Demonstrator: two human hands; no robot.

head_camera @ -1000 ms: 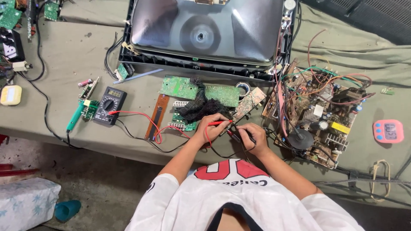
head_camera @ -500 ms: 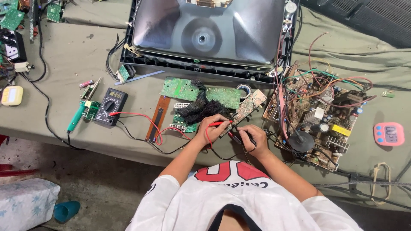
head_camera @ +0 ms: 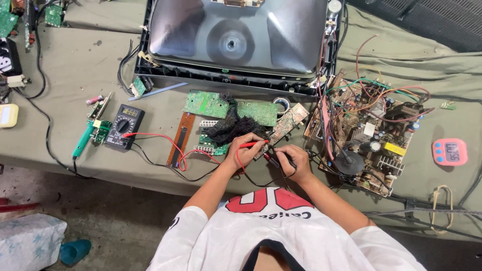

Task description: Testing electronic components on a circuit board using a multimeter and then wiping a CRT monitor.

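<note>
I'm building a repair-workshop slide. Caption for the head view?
Left hand with red probe and right hand with black probe over a circuit board, multimeter alongside.

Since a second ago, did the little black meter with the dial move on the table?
No. The black meter lies in the same spot, just right of the green-handled soldering iron and left of the brown strip board, as before.

A workbench [head_camera: 75, 65] draped in olive-green cloth fills the view, with stained grey concrete floor [head_camera: 110, 221] below its near edge.
</note>
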